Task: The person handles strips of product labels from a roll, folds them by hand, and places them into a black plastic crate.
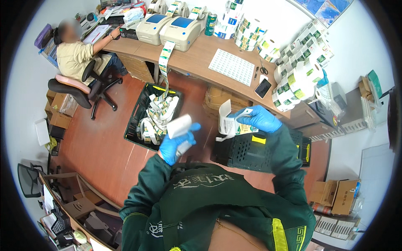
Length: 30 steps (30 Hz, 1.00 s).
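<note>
My left hand [171, 151], in a blue glove, is closed on a white piece of label strip [180, 125], blurred by motion. A second pale end shows lower, by its palm. Farther right, my blue-gloved right hand [266, 120] pinches a strip of printed labels [227, 121] whose white backing curls upward and whose loose end hangs down. Beyond my left hand, a dark green crate [130, 121] holds a tangled heap of printed label strip [158, 113]. Below my right hand is a dark lidded crate [243, 155] with yellow tags.
Label printers [181, 33] stand on the long desk [197, 54]; one feeds a label strip [165, 60] into the crate. A sticker sheet [231, 67], scissors [263, 69], phone [263, 88] and stacked label rolls [295, 85] lie rightward. A person [75, 50] sits at the far left.
</note>
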Each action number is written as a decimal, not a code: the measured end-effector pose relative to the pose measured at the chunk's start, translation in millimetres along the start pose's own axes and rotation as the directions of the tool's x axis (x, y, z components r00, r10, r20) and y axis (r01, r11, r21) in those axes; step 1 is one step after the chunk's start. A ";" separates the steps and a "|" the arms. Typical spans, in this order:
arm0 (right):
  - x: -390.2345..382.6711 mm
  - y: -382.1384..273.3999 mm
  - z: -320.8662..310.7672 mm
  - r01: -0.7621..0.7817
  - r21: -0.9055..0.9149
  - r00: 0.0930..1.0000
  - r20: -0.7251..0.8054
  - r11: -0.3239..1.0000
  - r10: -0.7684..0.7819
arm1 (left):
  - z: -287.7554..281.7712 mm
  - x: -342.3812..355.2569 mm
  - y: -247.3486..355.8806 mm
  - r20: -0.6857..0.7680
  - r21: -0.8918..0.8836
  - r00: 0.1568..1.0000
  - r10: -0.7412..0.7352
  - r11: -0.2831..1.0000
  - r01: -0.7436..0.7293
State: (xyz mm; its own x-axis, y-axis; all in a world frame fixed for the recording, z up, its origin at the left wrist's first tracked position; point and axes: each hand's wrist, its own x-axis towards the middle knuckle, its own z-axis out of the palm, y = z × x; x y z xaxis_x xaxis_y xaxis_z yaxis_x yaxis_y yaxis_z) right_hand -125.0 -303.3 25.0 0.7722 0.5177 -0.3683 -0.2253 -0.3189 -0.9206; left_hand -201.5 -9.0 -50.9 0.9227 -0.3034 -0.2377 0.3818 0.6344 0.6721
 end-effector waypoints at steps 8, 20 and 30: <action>17.2 -98.2 16.5 0.257 -0.544 0.835 0.541 0.799 0.100 | 29.9 54.0 47.9 0.326 0.549 0.934 -0.143 0.833 -0.064; 42.5 -87.4 5.9 0.177 -0.182 0.973 0.179 0.967 -0.145 | 15.7 25.0 9.7 0.310 0.282 0.927 -0.209 0.952 0.120; -16.9 -103.3 28.3 0.362 -0.195 0.872 -0.276 0.912 -0.405 | 1.7 35.9 -4.4 -0.156 -0.151 0.988 -0.020 0.989 -0.004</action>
State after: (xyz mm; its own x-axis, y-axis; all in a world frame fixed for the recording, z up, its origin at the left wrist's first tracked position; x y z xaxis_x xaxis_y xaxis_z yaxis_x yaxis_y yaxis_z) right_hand -131.6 -256.7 122.7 0.9284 0.3613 0.0872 0.1895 -0.2583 -0.9473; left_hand -170.1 -23.9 -61.2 0.9119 -0.2014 -0.3576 0.3819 0.7355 0.5596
